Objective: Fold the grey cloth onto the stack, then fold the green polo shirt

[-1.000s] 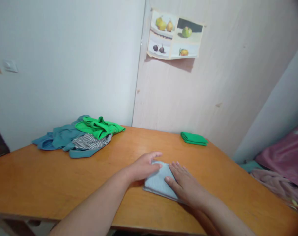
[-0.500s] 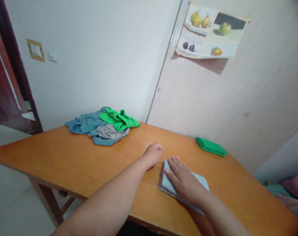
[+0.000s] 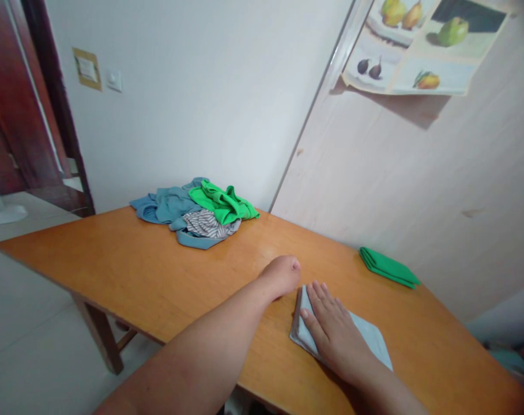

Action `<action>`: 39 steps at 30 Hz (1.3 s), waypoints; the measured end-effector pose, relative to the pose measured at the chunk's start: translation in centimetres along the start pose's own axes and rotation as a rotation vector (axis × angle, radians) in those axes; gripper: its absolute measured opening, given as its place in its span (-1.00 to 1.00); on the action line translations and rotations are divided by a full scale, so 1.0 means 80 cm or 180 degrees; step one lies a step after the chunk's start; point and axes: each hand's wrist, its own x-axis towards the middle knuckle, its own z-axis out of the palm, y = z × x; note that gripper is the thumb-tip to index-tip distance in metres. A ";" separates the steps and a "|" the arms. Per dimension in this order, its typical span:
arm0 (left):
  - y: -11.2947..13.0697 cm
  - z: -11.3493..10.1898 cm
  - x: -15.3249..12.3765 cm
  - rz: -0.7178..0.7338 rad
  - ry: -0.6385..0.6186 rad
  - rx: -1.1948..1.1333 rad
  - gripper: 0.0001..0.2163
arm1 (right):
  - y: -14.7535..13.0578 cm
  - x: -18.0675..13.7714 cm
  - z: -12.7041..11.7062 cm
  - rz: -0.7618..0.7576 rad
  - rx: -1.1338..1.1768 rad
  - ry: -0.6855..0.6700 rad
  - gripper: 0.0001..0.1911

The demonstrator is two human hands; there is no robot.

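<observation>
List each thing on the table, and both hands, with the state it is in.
light blue cloth, folded, flat under the right hand
right hand, open, palm down on that cloth
left hand, curled, on the table beside the cloth
green cloth, folded, apart from both hands
pile of clothes, unfolded, heaped

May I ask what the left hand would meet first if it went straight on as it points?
The left hand would probably cross bare table to the wall panel; the folded green cloth seems off to the right.
</observation>
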 end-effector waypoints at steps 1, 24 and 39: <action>0.000 -0.001 -0.001 0.0000 -0.0031 0.0056 -0.80 | 0.000 0.000 0.001 0.0007 0.0022 0.0008 -0.21; 0.017 -0.008 -0.007 0.0705 -0.0490 0.0756 -0.85 | 0.021 -0.002 -0.003 0.0323 0.1638 0.0107 -0.18; 0.015 0.000 -0.008 0.0604 -0.0328 0.0866 -0.84 | 0.011 -0.005 0.002 -0.0157 0.0376 0.0164 -0.23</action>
